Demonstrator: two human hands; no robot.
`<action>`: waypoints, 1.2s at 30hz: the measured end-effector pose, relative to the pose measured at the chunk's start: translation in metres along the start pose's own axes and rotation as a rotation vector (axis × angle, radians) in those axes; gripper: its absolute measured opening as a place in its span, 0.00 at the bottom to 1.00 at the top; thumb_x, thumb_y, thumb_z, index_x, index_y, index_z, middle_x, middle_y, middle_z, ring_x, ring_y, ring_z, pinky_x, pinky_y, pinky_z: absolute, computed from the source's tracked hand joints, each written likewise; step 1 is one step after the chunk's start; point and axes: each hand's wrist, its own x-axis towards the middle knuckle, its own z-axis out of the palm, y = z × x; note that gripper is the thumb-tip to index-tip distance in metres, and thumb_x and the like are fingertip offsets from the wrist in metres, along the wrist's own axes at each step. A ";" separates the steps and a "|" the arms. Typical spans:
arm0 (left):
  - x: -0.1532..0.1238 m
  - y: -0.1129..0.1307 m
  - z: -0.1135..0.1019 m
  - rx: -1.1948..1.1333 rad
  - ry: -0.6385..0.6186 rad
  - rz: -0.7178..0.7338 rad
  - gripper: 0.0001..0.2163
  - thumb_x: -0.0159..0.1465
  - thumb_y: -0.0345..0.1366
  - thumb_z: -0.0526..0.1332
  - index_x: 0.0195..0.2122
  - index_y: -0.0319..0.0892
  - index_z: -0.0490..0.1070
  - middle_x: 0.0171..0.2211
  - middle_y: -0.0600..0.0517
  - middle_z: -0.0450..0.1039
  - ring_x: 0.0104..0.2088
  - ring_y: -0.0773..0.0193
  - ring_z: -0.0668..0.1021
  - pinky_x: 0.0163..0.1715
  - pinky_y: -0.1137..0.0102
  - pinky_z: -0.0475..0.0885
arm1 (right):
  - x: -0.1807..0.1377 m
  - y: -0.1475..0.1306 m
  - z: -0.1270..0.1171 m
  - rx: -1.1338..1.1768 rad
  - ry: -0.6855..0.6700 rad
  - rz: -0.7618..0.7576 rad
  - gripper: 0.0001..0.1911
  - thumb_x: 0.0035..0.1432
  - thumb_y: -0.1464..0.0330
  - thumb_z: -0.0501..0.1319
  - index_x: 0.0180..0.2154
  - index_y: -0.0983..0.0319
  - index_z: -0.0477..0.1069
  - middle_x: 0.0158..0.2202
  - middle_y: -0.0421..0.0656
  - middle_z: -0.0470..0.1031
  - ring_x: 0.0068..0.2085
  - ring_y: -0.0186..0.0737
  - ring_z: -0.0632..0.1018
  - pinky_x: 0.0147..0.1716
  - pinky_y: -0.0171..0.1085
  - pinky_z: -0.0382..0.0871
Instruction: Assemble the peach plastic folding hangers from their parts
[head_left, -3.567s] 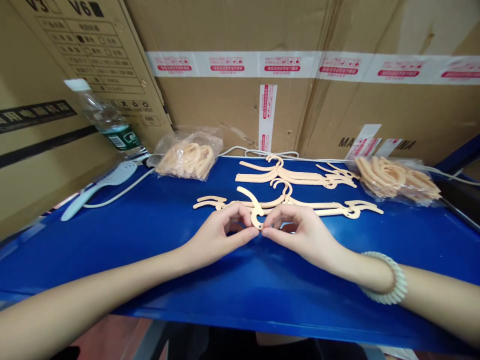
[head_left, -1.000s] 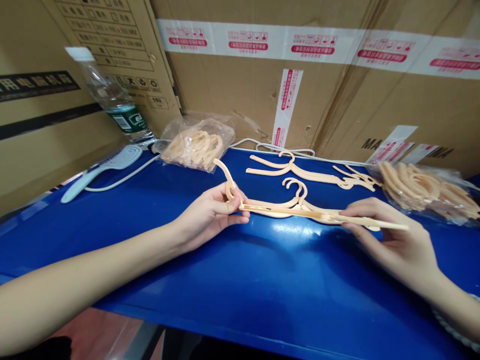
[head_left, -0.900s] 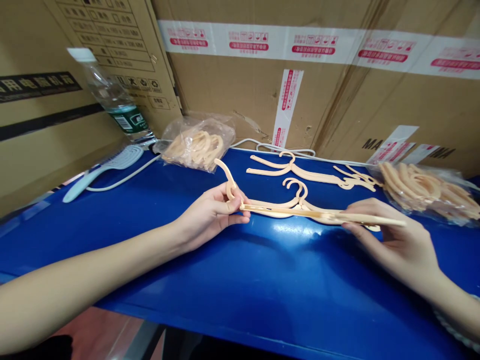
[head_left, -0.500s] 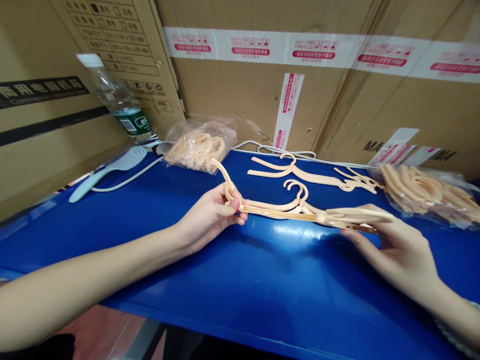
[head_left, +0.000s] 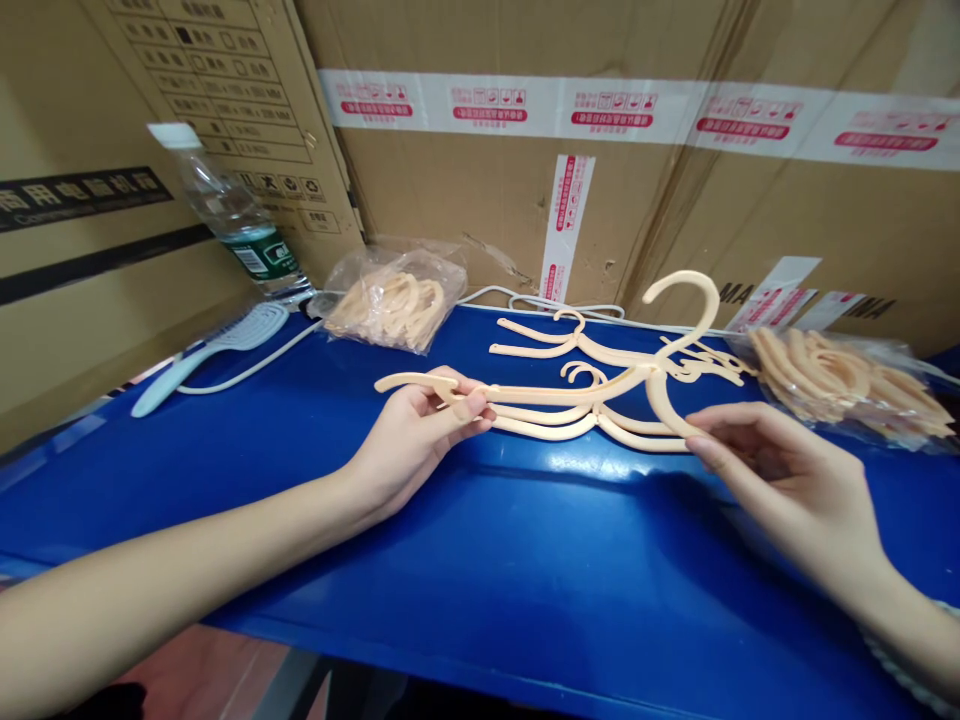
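Between my hands is a peach-coloured plastic folding hanger (head_left: 581, 395), raised above the blue table, its big hook pointing up and curving left. My left hand (head_left: 431, 425) pinches its long left arm near the end, where a short curved piece juts out to the left. The fingertips of my right hand (head_left: 780, 480) are closed on the lower end of the shorter arm right of the hook. Just behind the held hanger, hangers (head_left: 555, 430) of the same kind lie on the table, partly covered by it. More hangers (head_left: 607, 350) lie farther back.
A clear bag of hangers (head_left: 397, 305) sits at the back left, another bag of hangers (head_left: 847, 385) at the right. A pale blue hairbrush (head_left: 214, 350) and a water bottle (head_left: 240, 220) are at the left. Cardboard boxes (head_left: 465, 190) wall the back of the blue table (head_left: 487, 560).
The held hanger has turned from nearly edge-on to face me, and its hook now stands up at the right. My right hand's grip now shows at the end of the arm.
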 end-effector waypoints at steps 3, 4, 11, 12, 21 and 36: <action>-0.011 -0.003 0.003 0.261 -0.150 -0.002 0.08 0.60 0.36 0.72 0.34 0.40 0.76 0.34 0.49 0.78 0.33 0.64 0.80 0.36 0.71 0.78 | 0.004 -0.003 -0.004 -0.006 0.049 0.022 0.09 0.63 0.57 0.67 0.41 0.54 0.76 0.33 0.42 0.79 0.29 0.42 0.79 0.26 0.38 0.76; -0.016 -0.004 0.004 0.392 -0.250 0.033 0.05 0.62 0.34 0.70 0.36 0.40 0.77 0.35 0.48 0.79 0.34 0.62 0.81 0.36 0.70 0.79 | 0.006 -0.003 -0.006 -0.007 0.034 0.019 0.10 0.63 0.56 0.67 0.41 0.54 0.76 0.32 0.41 0.79 0.28 0.41 0.78 0.24 0.37 0.75; -0.045 -0.007 0.006 1.224 -0.897 0.894 0.15 0.67 0.26 0.58 0.49 0.48 0.78 0.54 0.44 0.79 0.53 0.48 0.79 0.58 0.52 0.72 | 0.008 0.004 -0.005 -0.043 -0.270 -0.046 0.09 0.67 0.58 0.63 0.40 0.56 0.75 0.32 0.42 0.80 0.29 0.40 0.80 0.26 0.35 0.76; -0.044 -0.007 0.005 1.291 -0.901 0.945 0.15 0.68 0.26 0.57 0.50 0.47 0.78 0.55 0.43 0.78 0.54 0.47 0.79 0.59 0.51 0.71 | 0.007 0.006 -0.004 -0.046 -0.301 -0.061 0.08 0.67 0.59 0.63 0.39 0.57 0.74 0.32 0.42 0.79 0.29 0.40 0.80 0.27 0.35 0.77; -0.033 -0.011 0.001 1.436 -0.843 0.806 0.16 0.71 0.36 0.57 0.57 0.39 0.72 0.63 0.36 0.69 0.62 0.39 0.71 0.60 0.47 0.66 | 0.010 0.016 -0.005 -0.293 -0.435 -0.258 0.06 0.67 0.66 0.60 0.35 0.58 0.72 0.34 0.44 0.76 0.34 0.43 0.78 0.32 0.39 0.72; -0.033 -0.015 -0.004 1.542 -0.801 0.731 0.23 0.70 0.44 0.59 0.65 0.44 0.65 0.70 0.40 0.58 0.69 0.42 0.62 0.69 0.42 0.52 | 0.009 0.020 -0.011 -0.443 -0.448 -0.226 0.05 0.67 0.69 0.58 0.37 0.59 0.71 0.36 0.45 0.74 0.35 0.43 0.77 0.34 0.39 0.69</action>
